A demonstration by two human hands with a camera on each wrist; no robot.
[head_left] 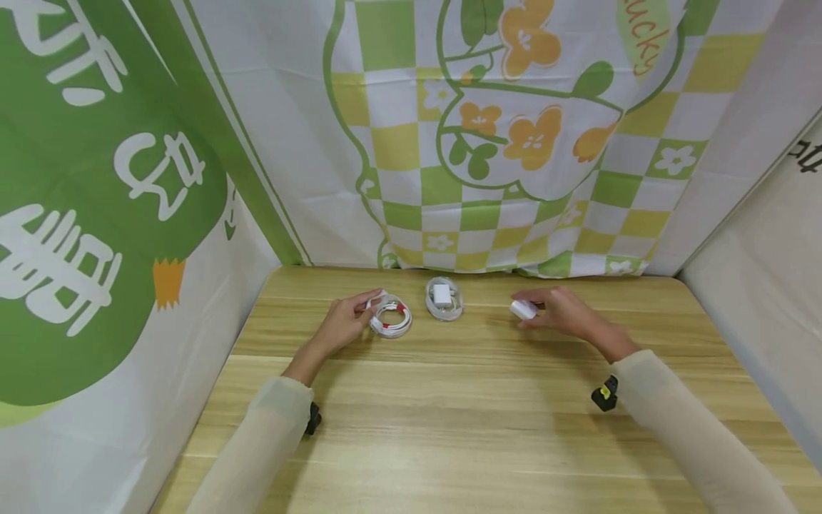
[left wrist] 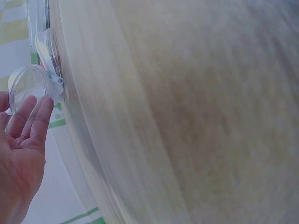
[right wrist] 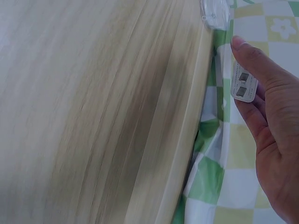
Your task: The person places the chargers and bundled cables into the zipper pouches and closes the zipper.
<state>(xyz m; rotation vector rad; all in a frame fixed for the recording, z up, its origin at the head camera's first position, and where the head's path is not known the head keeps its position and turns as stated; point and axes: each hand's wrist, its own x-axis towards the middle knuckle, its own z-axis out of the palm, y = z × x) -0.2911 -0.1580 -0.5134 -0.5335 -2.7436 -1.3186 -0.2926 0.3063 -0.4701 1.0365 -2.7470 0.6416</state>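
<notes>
My left hand [head_left: 344, 323] pinches the raised lid of a clear round zip pouch [head_left: 374, 330] between thumb and fingers. A coiled white cable [head_left: 404, 327] with red bands lies in this pouch. The left wrist view shows the lid [left wrist: 16, 86] standing up, with a zip pull [left wrist: 56, 80] at its edge. To the right, my right hand [head_left: 565, 312] holds a small white charger plug [head_left: 524, 309] above the table. Two ports show on the charger's end in the right wrist view, with my thumb along one side and fingers on the other.
Between my hands, a second clear round pouch [head_left: 453, 314] lies on the wooden table [head_left: 449, 414] with a white charger [head_left: 442, 295] and a cable. A printed curtain [head_left: 475, 235] hangs along the table's back edge, with more cloth at both sides.
</notes>
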